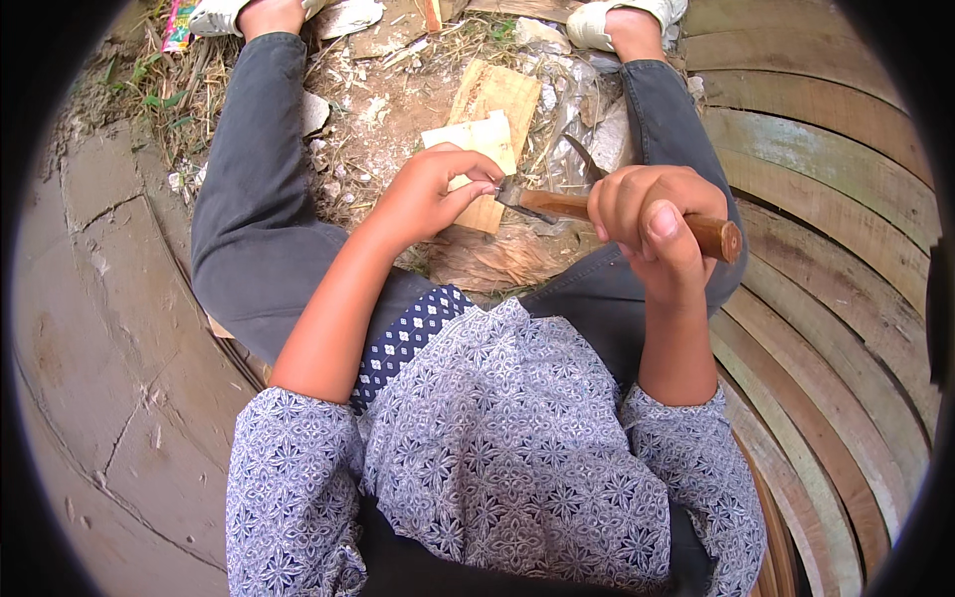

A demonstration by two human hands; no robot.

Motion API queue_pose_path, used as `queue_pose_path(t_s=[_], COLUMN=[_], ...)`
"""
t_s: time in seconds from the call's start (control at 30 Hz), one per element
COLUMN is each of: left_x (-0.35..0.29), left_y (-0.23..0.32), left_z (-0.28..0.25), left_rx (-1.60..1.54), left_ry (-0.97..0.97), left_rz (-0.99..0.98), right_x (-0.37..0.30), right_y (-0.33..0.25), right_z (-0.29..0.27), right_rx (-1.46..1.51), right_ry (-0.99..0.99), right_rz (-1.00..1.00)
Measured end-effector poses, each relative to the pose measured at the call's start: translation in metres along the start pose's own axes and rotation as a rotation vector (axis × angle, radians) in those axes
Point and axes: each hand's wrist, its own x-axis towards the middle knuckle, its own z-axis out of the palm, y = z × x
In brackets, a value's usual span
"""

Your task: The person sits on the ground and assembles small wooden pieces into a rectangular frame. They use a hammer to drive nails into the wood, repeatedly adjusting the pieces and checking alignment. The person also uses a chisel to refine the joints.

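Observation:
My right hand is wrapped round the brown wooden handle of a hammer. The butt of the handle sticks out on the right, and the metal head is at its left end. Right by that head, my left hand is closed in a pinch of thumb and forefinger. Something tiny may be between those fingertips, too small to name. Below both hands, a pale wooden piece overlaps a longer yellowish board. A dark curved blade shows just beyond my right hand.
A rough chunk of wood lies between my legs. Wood chips, dry grass and clear plastic litter the ground. Curved-looking wooden slats run along the right; a cracked grey slab is on the left. A pink packet lies far left.

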Motion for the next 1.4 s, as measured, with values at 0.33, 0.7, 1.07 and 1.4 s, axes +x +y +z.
queue_pose_path(t_s=[0.33, 0.7, 1.07, 1.4], left_x=[0.003, 0.003, 0.019, 0.006], left_y=[0.008, 0.025, 0.01, -0.065], left_z=[-0.03, -0.004, -0.024, -0.014], left_rx=[-0.486, -0.244, 0.076, 0.038], left_ry=[0.295, 0.374, 0.285, 0.066], left_rz=[-0.168, 0.007, 0.038, -0.551], right_x=[0.004, -0.005, -0.008, 0.0], right_y=[0.049, 0.087, 0.096, 0.095], right_z=[-0.009, 0.004, -0.015, -0.027], right_rx=[-0.238, -0.272, -0.184, -0.195], right_ry=[-0.001, 0.147, 0.119, 0.315], right_rz=[0.303, 0.457, 0.56, 0.58])
